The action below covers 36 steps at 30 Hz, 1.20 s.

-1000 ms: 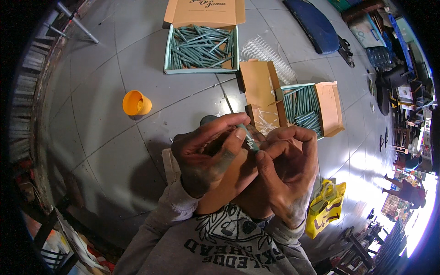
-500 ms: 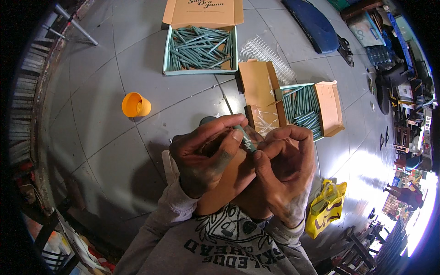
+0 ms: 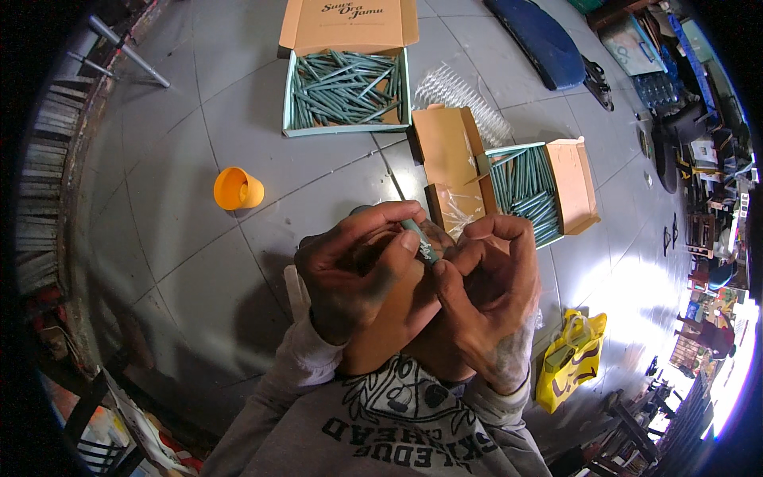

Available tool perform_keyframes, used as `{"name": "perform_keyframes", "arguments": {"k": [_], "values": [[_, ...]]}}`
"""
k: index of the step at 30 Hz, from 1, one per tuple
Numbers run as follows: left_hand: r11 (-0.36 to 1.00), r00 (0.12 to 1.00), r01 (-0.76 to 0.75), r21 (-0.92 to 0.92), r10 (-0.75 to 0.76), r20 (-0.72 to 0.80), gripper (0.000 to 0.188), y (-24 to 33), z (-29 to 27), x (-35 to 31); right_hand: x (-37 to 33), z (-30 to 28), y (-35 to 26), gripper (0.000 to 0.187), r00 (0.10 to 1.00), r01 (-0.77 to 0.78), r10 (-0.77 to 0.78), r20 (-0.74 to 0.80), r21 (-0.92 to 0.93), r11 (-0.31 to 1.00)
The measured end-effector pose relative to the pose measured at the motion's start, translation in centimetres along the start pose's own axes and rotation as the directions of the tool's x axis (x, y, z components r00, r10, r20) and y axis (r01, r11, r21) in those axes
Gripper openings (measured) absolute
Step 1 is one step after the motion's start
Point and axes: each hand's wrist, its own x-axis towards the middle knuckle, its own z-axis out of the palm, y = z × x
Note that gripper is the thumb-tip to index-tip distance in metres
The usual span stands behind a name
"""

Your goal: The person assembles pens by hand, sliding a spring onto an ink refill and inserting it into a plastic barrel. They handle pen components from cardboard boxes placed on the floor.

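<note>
Between my two hands is a slim dark green stick with white print along it [image 3: 425, 250]. My left hand [image 3: 346, 266] pinches its upper end between thumb and forefinger. At the lower end, my right hand [image 3: 497, 290] has its thumb and fingertips closed on the stick. Many similar green sticks [image 3: 346, 87] fill a box with a raised brown lid [image 3: 350, 30] farther away on the floor. Another open box with brown flaps [image 3: 572, 187] lies beyond my right hand and holds more green sticks [image 3: 524, 195].
An orange cup [image 3: 238, 189] stands on the grey tiled floor to my left. Clear ridged plastic [image 3: 469, 95] lies between the boxes. Close on the right is a yellow bag [image 3: 571, 362]. A dark blue padded object [image 3: 544, 44] lies at the back; another person [image 3: 715, 335] is far right.
Both hands keep their pinch on the green stick, which has shifted only slightly. The whole view has tilted a little.
</note>
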Motion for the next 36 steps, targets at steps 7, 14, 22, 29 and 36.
{"name": "perform_keyframes", "arguments": {"k": [7,14,22,29,36], "values": [[0.997,0.999,0.037,0.062,-0.039,0.026,0.033,0.2,0.2,0.2,0.0,-0.2,0.2,0.031,0.999,-0.046,0.046,0.012,0.049,0.998],[0.998,1.0,0.029,0.047,-0.029,0.009,0.03,-0.2,0.4,0.0,-0.2,-0.1,-0.9,0.032,0.994,-0.105,0.1,0.042,0.137,0.985],[0.917,0.969,-0.242,0.318,0.212,0.127,0.024,-1.3,0.3,0.9,-0.1,-0.5,1.2,0.031,0.998,0.058,-0.055,0.024,-0.156,0.986],[0.91,0.942,-0.171,0.378,0.039,0.332,0.026,-0.7,-1.6,2.2,-0.3,-0.4,0.2,0.029,0.999,0.01,0.0,0.049,-0.187,0.982],[0.935,0.95,-0.155,0.319,0.053,0.308,0.027,-0.5,-1.4,2.3,-0.6,-0.5,-0.8,0.034,0.99,-0.107,0.098,0.104,0.089,0.99]]}}
